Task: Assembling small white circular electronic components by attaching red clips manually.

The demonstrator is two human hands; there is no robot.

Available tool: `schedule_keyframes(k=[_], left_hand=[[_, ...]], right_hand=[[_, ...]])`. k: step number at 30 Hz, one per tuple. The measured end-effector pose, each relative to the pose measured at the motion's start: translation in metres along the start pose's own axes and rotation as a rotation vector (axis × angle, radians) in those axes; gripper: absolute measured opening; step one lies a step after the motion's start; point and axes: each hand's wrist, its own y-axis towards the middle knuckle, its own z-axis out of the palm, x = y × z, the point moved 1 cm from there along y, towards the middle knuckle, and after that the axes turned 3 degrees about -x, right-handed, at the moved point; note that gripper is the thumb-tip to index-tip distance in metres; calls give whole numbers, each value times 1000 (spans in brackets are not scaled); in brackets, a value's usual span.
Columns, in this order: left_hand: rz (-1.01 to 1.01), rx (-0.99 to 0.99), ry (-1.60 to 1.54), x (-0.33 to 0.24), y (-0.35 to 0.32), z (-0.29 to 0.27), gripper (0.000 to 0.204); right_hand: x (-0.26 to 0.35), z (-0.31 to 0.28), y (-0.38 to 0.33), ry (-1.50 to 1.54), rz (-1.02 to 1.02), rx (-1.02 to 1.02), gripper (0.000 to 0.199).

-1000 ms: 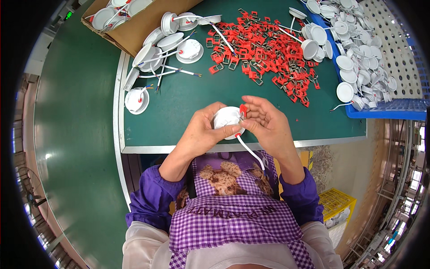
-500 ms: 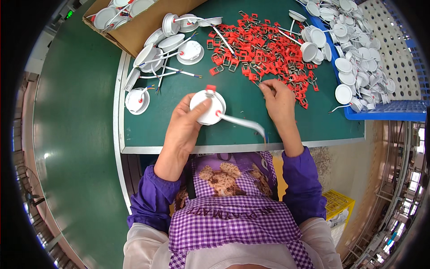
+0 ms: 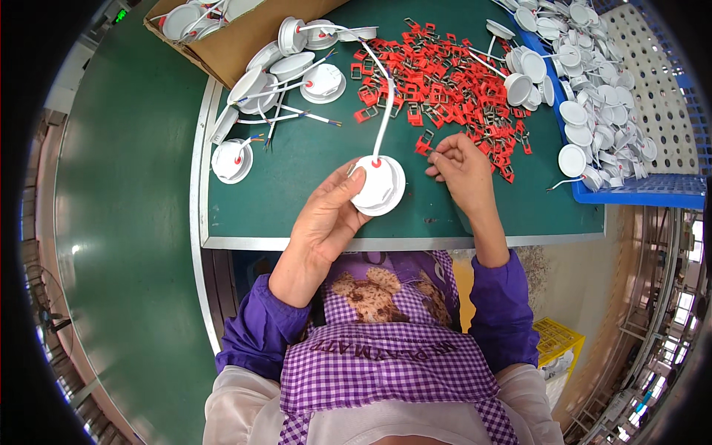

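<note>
My left hand [image 3: 334, 204] grips a round white downlight [image 3: 382, 189] by its rim, thumb on top. Its white cable [image 3: 386, 119] rises from a red grommet and stretches up toward the clips. To the right, my right hand [image 3: 463, 167] is closed, thumb and fingers pinched at a small red clip [image 3: 424, 142] with a metal loop. The fingers partly cover that clip's end. Beyond the hand spreads a heap of red clips [image 3: 445, 81] with metal loops.
More white downlights [image 3: 324, 81] with cables lie at the left. A cardboard box [image 3: 230, 48] of lights stands behind them. A blue crate [image 3: 638, 199] at the right holds many lights. The green table [image 3: 297, 219] has a metal front edge.
The downlight has turned in my left hand and shifted right; its cable swung from lower right to upward, and its red clip is out of sight. My right hand has drawn slightly nearer with a clip.
</note>
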Motion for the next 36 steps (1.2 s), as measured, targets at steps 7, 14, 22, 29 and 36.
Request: schedule_keyframes(k=[7,14,22,29,36], left_hand=[[-69,9,-13,9,1,-6,42],[-74,83,4,14,-1,1,34],[138,-78,246,24,1,-2,25],[317,-62,331,28,0,10,31],[453,-54,378,36,3,11,25]], right_hand=[[11,-4,-18,193,28,98,15],[6,-9,-28,-245,15,12,12],[40,3,-46,-357,-310,-138,8],[46,29,-64,-315,-421,-50,11],[40,35,-67,-564,-595,-160,18]])
